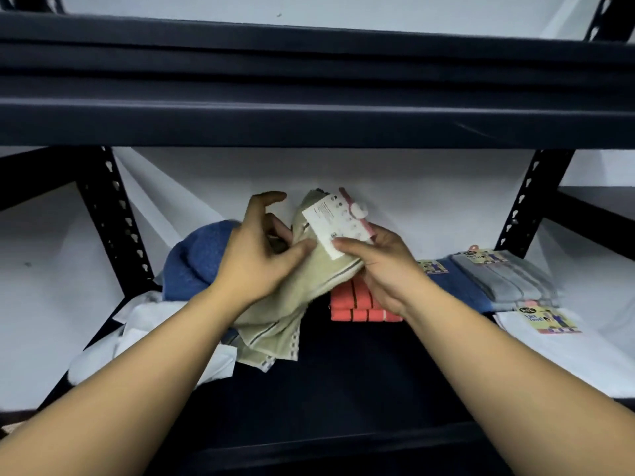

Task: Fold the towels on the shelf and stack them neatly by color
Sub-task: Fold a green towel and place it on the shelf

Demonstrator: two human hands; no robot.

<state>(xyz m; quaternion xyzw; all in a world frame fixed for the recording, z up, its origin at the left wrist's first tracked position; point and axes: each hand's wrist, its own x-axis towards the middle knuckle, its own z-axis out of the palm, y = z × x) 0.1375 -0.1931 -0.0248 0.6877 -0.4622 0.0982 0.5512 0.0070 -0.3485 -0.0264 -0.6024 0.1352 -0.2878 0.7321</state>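
Note:
A beige towel (275, 321) with grey stripes is lifted above the dark shelf (343, 383), its lower end hanging loose. My left hand (254, 259) grips its upper part, thumb pressed into the cloth. My right hand (385, 266) holds the towel from the right and pinches its white paper label (331, 223). A crumpled blue towel (196, 255) lies behind my left hand. Folded coral striped towels (357, 305) sit under my right hand. At the right lie a folded blue towel (457, 283), folded grey towels (505, 276) and a white towel (556, 348).
Crumpled white cloth (147, 334) lies at the left front of the shelf. A dark upper shelf beam (309, 118) hangs close overhead. Perforated black uprights (117, 218) stand at both sides. A white wall (412, 187) backs the shelf.

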